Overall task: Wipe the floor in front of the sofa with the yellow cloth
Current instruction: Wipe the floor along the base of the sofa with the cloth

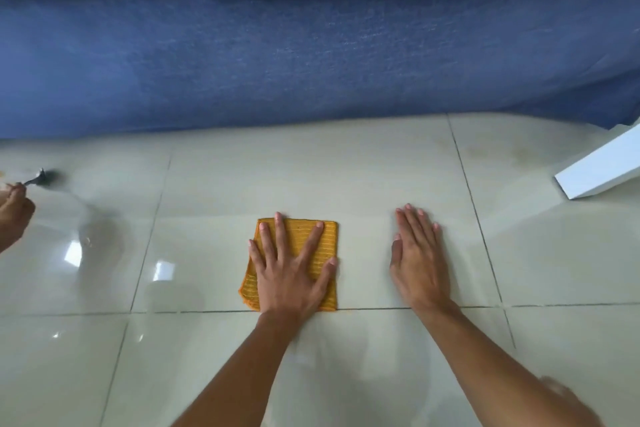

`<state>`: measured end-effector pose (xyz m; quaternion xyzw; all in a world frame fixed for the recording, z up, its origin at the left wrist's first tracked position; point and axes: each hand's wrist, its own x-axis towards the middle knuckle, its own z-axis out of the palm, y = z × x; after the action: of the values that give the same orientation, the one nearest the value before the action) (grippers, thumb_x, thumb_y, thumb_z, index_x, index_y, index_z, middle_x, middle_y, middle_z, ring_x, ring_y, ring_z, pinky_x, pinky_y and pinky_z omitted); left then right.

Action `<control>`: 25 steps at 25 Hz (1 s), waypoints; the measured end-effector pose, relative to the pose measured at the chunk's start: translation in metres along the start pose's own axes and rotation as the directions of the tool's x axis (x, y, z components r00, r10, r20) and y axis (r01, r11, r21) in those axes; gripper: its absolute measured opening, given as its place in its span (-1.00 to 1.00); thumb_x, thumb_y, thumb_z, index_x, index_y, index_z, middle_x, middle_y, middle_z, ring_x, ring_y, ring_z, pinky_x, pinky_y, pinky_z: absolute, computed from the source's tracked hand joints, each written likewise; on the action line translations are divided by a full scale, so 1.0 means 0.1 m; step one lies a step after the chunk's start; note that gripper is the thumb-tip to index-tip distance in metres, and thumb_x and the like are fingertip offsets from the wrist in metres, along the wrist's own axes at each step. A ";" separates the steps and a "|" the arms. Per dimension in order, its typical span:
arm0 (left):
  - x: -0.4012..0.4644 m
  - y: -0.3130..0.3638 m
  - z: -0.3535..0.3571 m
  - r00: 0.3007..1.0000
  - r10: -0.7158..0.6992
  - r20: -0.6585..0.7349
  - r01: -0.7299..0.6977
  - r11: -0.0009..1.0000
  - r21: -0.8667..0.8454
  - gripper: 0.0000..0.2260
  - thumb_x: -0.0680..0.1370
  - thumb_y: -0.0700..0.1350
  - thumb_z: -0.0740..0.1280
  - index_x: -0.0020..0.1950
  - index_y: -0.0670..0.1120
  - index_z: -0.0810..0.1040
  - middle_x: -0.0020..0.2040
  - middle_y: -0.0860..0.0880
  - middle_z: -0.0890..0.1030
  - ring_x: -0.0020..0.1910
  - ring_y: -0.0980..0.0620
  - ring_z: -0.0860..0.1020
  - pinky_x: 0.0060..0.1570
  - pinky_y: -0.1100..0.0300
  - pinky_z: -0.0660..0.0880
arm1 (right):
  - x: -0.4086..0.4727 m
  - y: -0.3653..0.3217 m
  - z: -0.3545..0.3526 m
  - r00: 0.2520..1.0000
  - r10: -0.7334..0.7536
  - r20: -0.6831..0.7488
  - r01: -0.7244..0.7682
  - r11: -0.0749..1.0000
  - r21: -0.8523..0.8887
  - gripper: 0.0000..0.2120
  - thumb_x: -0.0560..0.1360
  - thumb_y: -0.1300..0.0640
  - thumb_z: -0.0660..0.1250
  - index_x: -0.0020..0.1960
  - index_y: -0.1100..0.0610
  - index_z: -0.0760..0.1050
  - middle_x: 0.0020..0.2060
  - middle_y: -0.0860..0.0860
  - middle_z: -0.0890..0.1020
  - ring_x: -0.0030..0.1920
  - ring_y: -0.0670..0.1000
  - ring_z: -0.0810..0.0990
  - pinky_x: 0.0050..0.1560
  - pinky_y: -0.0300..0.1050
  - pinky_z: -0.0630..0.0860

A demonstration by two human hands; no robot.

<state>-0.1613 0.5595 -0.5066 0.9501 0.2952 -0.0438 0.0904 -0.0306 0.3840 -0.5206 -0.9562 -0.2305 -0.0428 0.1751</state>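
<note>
The yellow cloth [313,246] lies flat on the floor [346,166], folded to a near square, in the middle of the view. Its near edge sits almost on a grout line that runs left to right; its far edge is well apart from the sofa [311,62], with bare tile between them. The left hand [292,269] presses flat on the cloth, fingers spread wide and released, not gripping; the fingertips reach the far edge at 12 o'clock and the thumb lies near the right edge. The cloth's left edge shows beside the little finger and looks a little frayed at the near corner.

At 3 o'clock from the cloth, apart from it, the right hand [419,260] rests palm down on bare tile, fingers straight and close together, holding nothing.

Open tile lies around the cloth on all sides. The floor is glossy and pale, with light reflections at 9 o'clock. The blue sofa closes the whole far side at 12 o'clock, its base meeting the floor.

At 2 o'clock, near the right border, a white slanted board [602,166] stands on the floor. At 10 o'clock, at the left border, another person's hand [14,215] holds a metal spoon [36,178], blurred; it is well apart from the cloth.
</note>
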 end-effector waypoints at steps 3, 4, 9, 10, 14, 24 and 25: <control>0.03 -0.59 -0.06 0.995 -0.098 -0.018 0.099 0.995 0.015 -0.40 0.52 0.44 -0.08 0.55 0.39 -0.06 0.64 -0.17 -0.12 0.60 -0.30 -0.13 0.52 -0.32 -0.12 | 0.05 -0.27 0.13 0.998 -0.055 0.008 0.055 0.998 0.017 -0.50 0.60 0.10 -0.01 0.45 0.24 0.42 0.45 0.15 0.46 0.49 0.17 0.38 0.53 0.06 0.07; 0.07 -0.77 -0.08 0.993 -0.120 -0.020 0.120 0.992 0.027 -0.40 0.51 0.45 -0.08 0.55 0.39 -0.07 0.64 -0.16 -0.12 0.60 -0.30 -0.13 0.52 -0.31 -0.12 | 0.07 -0.35 0.17 0.997 -0.071 0.009 0.071 0.997 0.021 -0.50 0.60 0.10 0.00 0.45 0.24 0.42 0.45 0.16 0.46 0.49 0.18 0.38 0.53 0.07 0.07; 0.46 -1.56 -0.23 0.982 -0.188 -0.027 0.190 0.980 0.065 -0.39 0.49 0.46 -0.11 0.54 0.41 -0.09 0.64 -0.16 -0.11 0.59 -0.30 -0.11 0.52 -0.31 -0.11 | 0.18 -0.67 0.37 0.997 -0.074 0.004 0.074 0.997 0.037 -0.50 0.61 0.07 0.01 0.44 0.23 0.43 0.44 0.15 0.47 0.49 0.18 0.38 0.52 0.19 0.17; 0.59 -1.67 -0.25 0.980 -0.199 -0.025 0.200 0.977 0.067 -0.39 0.49 0.46 -0.12 0.54 0.41 -0.10 0.64 -0.16 -0.11 0.59 -0.31 -0.11 0.52 -0.31 -0.11 | 0.18 -0.69 0.39 0.998 -0.060 -0.010 0.061 0.998 0.035 -0.50 0.61 0.07 0.02 0.44 0.23 0.43 0.44 0.15 0.47 0.49 0.18 0.38 0.52 0.22 0.18; 1.23 -1.72 -0.34 0.968 -0.248 -0.036 0.250 0.967 0.047 -0.41 0.51 0.45 -0.10 0.53 0.42 -0.09 0.64 -0.16 -0.12 0.58 -0.34 -0.12 0.50 -0.34 -0.12 | 0.15 -0.69 0.42 0.997 -0.066 -0.047 0.065 0.998 -0.011 -0.51 0.63 0.06 0.02 0.46 0.22 0.42 0.46 0.14 0.45 0.50 0.17 0.37 0.51 0.25 0.23; 2.05 0.07 -0.13 0.998 -0.057 -0.013 0.057 0.998 0.007 -0.39 0.50 0.45 -0.16 0.54 0.38 -0.10 0.63 -0.19 -0.17 0.57 -0.38 -0.18 0.47 -0.39 -0.22 | 0.34 -0.12 0.13 0.972 0.000 -0.237 0.031 0.991 0.128 -0.55 0.59 0.12 0.19 0.43 0.24 0.45 0.42 0.14 0.50 0.49 0.15 0.39 0.51 0.18 0.26; 2.05 0.30 -0.10 0.999 -0.029 -0.018 0.029 1.000 0.001 -0.39 0.49 0.45 -0.16 0.54 0.38 -0.10 0.63 -0.19 -0.17 0.57 -0.38 -0.18 0.46 -0.39 -0.22 | 0.37 0.08 0.05 0.970 0.026 -0.242 -0.001 0.994 0.105 -0.55 0.59 0.11 0.19 0.44 0.24 0.44 0.43 0.14 0.49 0.49 0.15 0.39 0.52 0.19 0.24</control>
<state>0.0241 0.6504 -0.5206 0.9462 0.3095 -0.0370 0.0866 0.0063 0.3950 -0.5213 -0.9350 -0.2027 -0.1462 0.2518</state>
